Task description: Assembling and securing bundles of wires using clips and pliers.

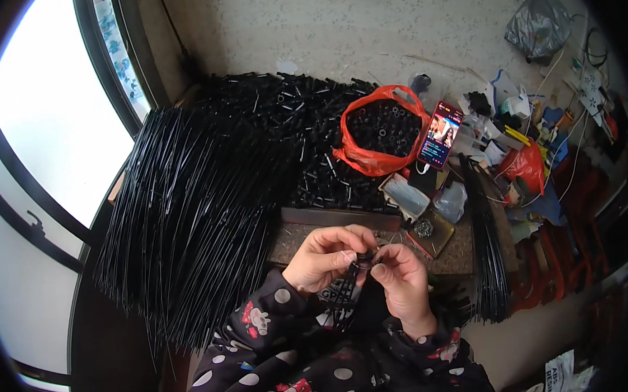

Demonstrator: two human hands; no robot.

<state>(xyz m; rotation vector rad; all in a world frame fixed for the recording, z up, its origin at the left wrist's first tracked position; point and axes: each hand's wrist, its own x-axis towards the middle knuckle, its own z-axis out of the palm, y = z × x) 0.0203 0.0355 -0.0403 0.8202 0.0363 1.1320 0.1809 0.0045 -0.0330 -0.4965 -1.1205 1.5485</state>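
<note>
— Where's the black piece (363, 261)?
— Lower centre of the frame: left hand (324, 260) and right hand (405, 280) both pinch it, probably to steady it.
— And the red bag (371, 165)?
— Upper centre, gaping, likely for easy reach.

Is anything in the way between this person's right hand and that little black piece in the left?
Nothing visible is: the right hand has its fingertips right at the small black piece held by the left hand. The red bag sits farther back.
</note>
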